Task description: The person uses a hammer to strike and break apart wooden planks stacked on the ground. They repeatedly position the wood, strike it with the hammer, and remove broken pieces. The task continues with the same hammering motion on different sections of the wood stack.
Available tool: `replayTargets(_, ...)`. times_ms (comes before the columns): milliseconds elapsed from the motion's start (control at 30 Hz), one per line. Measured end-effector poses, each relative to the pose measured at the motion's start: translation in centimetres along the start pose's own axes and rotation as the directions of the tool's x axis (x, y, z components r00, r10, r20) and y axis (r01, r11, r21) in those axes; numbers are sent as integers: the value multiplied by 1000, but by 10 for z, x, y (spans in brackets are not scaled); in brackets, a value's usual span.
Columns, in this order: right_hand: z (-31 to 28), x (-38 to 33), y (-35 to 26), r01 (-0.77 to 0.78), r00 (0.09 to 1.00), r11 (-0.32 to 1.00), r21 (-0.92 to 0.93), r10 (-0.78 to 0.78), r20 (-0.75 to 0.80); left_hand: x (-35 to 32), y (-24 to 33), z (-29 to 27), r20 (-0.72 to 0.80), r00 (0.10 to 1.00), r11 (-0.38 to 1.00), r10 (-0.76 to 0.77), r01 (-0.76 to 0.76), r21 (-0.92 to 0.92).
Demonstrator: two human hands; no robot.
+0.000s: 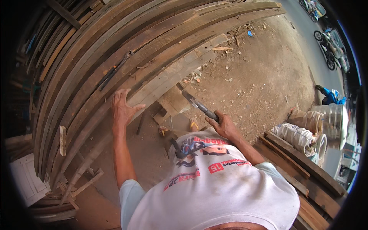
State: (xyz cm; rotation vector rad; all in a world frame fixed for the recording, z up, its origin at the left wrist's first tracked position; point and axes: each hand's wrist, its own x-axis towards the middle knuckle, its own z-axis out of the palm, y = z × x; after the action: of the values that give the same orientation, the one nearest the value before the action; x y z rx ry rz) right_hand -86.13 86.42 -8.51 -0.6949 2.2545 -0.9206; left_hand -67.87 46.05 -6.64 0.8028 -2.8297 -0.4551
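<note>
My left hand (124, 103) rests with fingers spread and thumb stretched out at the near edge of the stacked timber, holding nothing. Beside its thumb lies a pale, worn wooden beam (172, 74) with nail holes. My right hand (222, 124) is wrapped round the dark grip of a hammer (202, 108). The hammer has a metal shaft that points up and left toward the beam; its head is hard to make out. Beyond my left hand, long-handled pincers (114, 71) with orange and black grips lie on the planks.
Long planks (153, 38) fill the left and back. Below the beam is a wooden block (174, 100). Dirt ground (260, 84) with wood scraps lies ahead. More timber (306, 168), white sacks (293, 136) and a metal drum (331, 124) stand right. Motorbikes (330, 50) are on the road.
</note>
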Motion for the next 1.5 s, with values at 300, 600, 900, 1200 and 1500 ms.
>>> replayTargets(300,-14,-8,17,-120,984,990,76,129,-125,-20,8,32,-22,994,911,-103,103,400)
replayTargets(600,-55,-19,-15,-95,992,838,537,125,-20,-4,2,-22,525,851,959,22,130,-251)
replayTargets(900,-112,-24,-33,-4,989,510,860,-126,79,5,0,-27,708,703,850,-71,414,-325)
replayTargets(1200,-153,2,-108,316,940,923,-221,-336,-56,-28,26,-36,408,900,971,-153,214,-109)
replayTargets(1500,-150,116,-178,646,756,618,448,-432,-492,-39,18,-2,185,972,989,-144,135,61)
